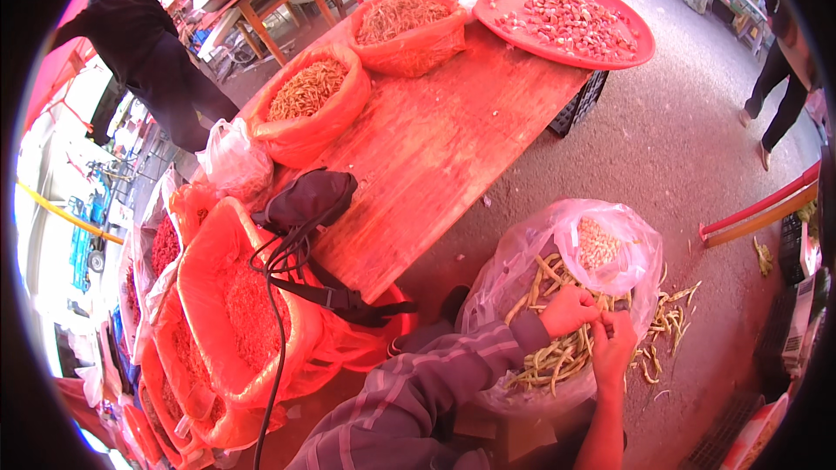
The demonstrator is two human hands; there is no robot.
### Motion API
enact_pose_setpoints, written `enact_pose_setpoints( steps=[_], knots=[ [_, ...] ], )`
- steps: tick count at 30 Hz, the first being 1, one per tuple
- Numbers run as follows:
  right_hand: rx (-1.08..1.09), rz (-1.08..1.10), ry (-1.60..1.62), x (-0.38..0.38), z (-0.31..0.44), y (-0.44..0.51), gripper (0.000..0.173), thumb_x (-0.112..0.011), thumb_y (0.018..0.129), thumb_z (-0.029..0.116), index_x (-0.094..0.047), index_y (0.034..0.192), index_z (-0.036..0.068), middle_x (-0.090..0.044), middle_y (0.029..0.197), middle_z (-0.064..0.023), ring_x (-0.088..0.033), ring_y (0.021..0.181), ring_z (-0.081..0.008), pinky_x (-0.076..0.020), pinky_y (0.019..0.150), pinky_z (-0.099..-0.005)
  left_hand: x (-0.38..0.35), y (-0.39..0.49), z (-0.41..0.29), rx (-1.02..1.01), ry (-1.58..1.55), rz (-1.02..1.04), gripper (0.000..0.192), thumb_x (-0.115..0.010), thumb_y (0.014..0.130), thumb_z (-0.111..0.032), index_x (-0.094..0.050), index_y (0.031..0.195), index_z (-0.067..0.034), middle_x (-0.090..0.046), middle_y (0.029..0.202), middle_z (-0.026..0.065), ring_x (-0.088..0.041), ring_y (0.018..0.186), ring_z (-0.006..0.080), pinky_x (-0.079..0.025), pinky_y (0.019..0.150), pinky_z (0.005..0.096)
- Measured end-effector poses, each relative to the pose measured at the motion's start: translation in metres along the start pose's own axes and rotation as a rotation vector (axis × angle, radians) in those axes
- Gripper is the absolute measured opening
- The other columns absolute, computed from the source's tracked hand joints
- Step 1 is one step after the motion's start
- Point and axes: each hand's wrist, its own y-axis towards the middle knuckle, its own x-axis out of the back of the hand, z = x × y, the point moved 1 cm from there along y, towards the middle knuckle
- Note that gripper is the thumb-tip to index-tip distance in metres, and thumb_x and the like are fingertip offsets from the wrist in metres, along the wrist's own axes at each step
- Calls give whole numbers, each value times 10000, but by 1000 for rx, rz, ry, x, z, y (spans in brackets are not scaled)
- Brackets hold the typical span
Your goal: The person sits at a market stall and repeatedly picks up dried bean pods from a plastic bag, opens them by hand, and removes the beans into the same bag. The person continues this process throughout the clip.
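Note:
My left hand and my right hand meet fingertip to fingertip above a large clear plastic bag of bean pods. Both hands pinch something small, most likely a bean pod, mostly hidden by the fingers. Just beyond them, a smaller plastic bag holds pale shelled beans. Loose pods and empty-looking hulls lie on the ground to the right of the large bag.
A wooden table bears a black pouch with cables, bags of dried goods and round red trays. Open sacks of red flakes stand at left. One person is at upper left, another at right.

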Motion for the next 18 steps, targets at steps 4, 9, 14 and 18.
enact_pose_setpoints(
  steps=[4,9,14,18],
  knots=[
    [-221,25,270,1,6,8,69,-692,849,-16,-635,889,-22,-633,773,-51,-602,602,-117,-474,528,-255,4,-1,-11,46,-8,-7,130,-658,790,-122,-678,757,3,-621,651,40,-565,597,92,-450,527,267],
    [-298,88,392,12,11,11,113,-687,890,80,-694,925,-27,-670,768,-54,-612,601,-96,-482,545,-229,14,-4,-23,202,-39,80,160,-635,841,-196,-685,830,-44,-604,685,10,-549,568,83,-425,498,229],
    [-456,36,571,10,4,10,133,-689,892,83,-692,970,-24,-662,783,-57,-622,633,-108,-500,576,-230,7,-6,-31,402,-326,87,99,-626,895,-130,-658,876,-38,-561,667,-10,-467,516,53,-315,442,192],
    [-406,26,528,7,3,9,113,-655,919,51,-654,1010,-16,-672,832,-57,-629,654,-92,-504,544,-225,6,-3,-36,429,-440,109,104,-637,929,-139,-646,866,-57,-560,665,-14,-459,510,48,-300,436,183]
  ],
)
